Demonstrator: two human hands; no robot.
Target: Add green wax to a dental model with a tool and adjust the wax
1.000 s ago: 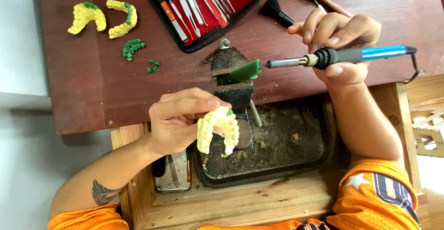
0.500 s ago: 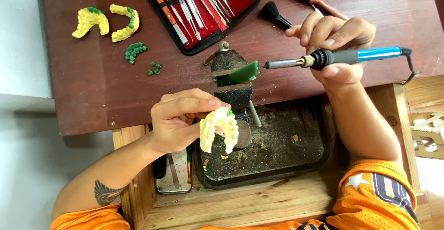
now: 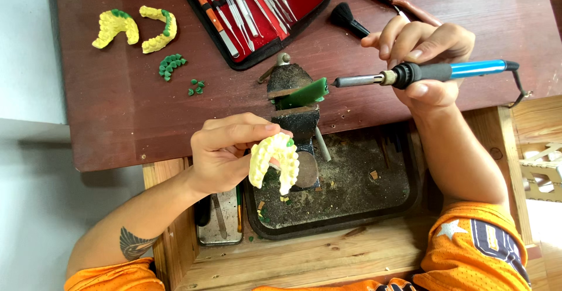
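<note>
Fingers (image 3: 246,132) of your left hand (image 3: 225,153) were wrapped around a yellow dental cast (image 3: 273,161), holding it over the dirty tray (image 3: 345,209) just in front of the small vise (image 3: 298,107). Your right hand (image 3: 427,63) was closed on the blue-handled soldering iron (image 3: 427,73), level above the bench (image 3: 117,115), its metal tip just beside the green wax (image 3: 307,94) clamped in the vise. Two more casts (image 3: 134,29) and green bits (image 3: 171,66) lay far left, with the red tool case (image 3: 257,7) and two brushes (image 3: 374,1) beyond the vise.
</note>
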